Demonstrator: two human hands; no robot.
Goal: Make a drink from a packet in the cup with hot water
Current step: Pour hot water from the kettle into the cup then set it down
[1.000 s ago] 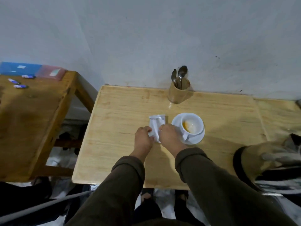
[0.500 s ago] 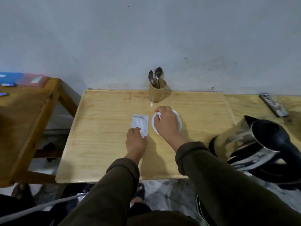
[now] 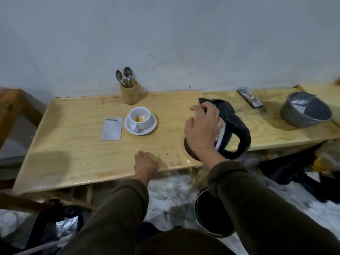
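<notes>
Cup (image 3: 139, 117) with powder at its bottom, on its saucer (image 3: 140, 123) mid-bench with the emptied packet (image 3: 112, 128) just beside it, awaits water; right hand (image 3: 201, 131), fingers spread and empty, reaches over the kettle (image 3: 230, 132) near the front edge, while the left hand (image 3: 146, 163), loosely curled and empty, rests there, apparently bracing.

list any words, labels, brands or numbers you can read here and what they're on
None can be read.
packet: plain silvery face, no print visible.
cup and saucer: plain white, no marks.
kettle: no label visible; the right hand covers part of it.
flat dark device by the wall: light patches on it, too blurred to read.
spoon holder: no text.
grey bowl: no text.
</notes>
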